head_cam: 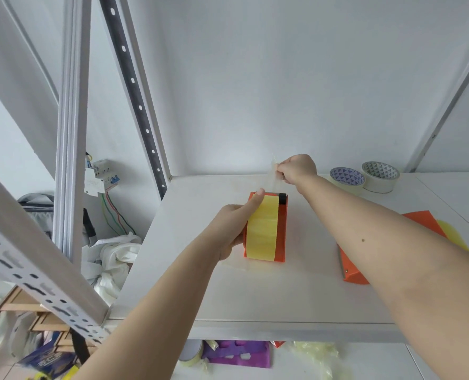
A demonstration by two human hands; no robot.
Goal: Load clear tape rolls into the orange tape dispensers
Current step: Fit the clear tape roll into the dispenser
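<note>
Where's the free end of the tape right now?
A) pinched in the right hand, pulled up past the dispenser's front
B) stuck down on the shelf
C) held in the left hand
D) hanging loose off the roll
A: the right hand pinches the clear tape end raised above the orange dispenser, while the left hand steadies the roll.

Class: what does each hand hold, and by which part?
Left hand grips the orange dispenser by its side; right hand pinches the tape's free end.
</note>
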